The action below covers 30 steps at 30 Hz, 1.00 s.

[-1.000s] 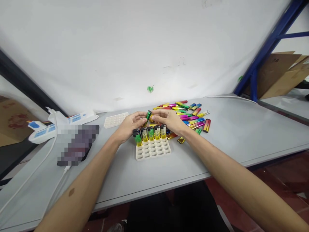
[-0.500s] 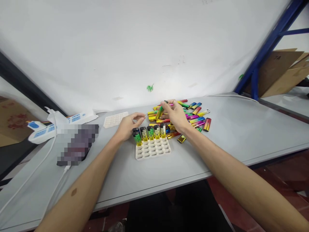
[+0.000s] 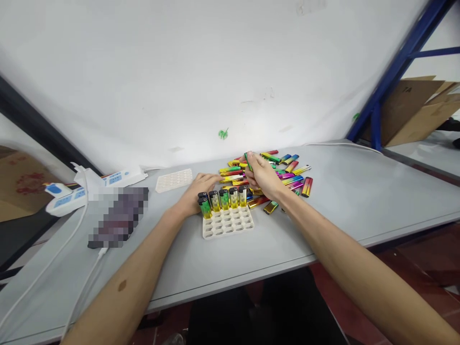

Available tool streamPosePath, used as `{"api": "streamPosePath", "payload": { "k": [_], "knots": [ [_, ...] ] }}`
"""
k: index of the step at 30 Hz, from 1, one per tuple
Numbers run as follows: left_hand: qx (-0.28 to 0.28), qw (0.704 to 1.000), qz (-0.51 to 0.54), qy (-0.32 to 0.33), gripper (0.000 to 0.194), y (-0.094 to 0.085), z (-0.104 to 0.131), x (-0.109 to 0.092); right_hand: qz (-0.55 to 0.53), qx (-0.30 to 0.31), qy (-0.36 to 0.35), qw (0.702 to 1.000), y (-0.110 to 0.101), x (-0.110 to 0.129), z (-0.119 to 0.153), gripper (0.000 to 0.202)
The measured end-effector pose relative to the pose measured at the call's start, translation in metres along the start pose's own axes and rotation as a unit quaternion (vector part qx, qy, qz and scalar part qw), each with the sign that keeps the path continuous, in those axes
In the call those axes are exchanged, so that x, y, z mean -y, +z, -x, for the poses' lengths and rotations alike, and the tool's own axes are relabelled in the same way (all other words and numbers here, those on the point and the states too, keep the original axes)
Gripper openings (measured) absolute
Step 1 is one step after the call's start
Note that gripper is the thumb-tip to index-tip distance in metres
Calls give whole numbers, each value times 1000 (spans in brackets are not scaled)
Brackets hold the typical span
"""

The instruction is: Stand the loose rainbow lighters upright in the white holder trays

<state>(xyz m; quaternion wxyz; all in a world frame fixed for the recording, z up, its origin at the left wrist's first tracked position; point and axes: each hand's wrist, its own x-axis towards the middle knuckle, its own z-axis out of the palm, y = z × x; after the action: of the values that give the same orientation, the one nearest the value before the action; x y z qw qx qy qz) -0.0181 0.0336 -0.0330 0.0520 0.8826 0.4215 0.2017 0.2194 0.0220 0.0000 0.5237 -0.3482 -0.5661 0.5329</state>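
Turned since earlier, a green piece (image 3: 247, 162) seems pinched between fingertips of the right hand (image 3: 264, 174)

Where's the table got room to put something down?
Bare patches: right of the shiny pile, toward the blue post; and between the nearer white tray and the table edge. Crowded: the pile itself, around the right hand.

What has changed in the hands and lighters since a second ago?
The left hand let go of the green piece and sank slightly beside the white tray. The right hand, now gripping it, moved right to the loose pile. The lighters standing in the tray stayed put.
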Motion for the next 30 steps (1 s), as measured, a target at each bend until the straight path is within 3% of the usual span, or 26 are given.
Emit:
{"api": "streamPosePath", "payload": {
  "k": [6, 11, 20, 30],
  "knots": [
    [-56, 997, -15, -47, 23, -8, 2, -6, 6, -36, 52, 998, -2, -1, 0, 59],
    [-46, 996, -23, -77, 25, -10, 3, -9, 4, -46, 55, 997, 0, 1, 0, 51],
    [21, 998, -51, -24, 33, -11, 3, -6, 7, -53, 49, 997, 0, -1, 0, 55],
    [-1, 998, -19, -59, 24, -14, 5, -14, 18, -49, 35, 998, 0, -1, 1, 51]
  ]
}}
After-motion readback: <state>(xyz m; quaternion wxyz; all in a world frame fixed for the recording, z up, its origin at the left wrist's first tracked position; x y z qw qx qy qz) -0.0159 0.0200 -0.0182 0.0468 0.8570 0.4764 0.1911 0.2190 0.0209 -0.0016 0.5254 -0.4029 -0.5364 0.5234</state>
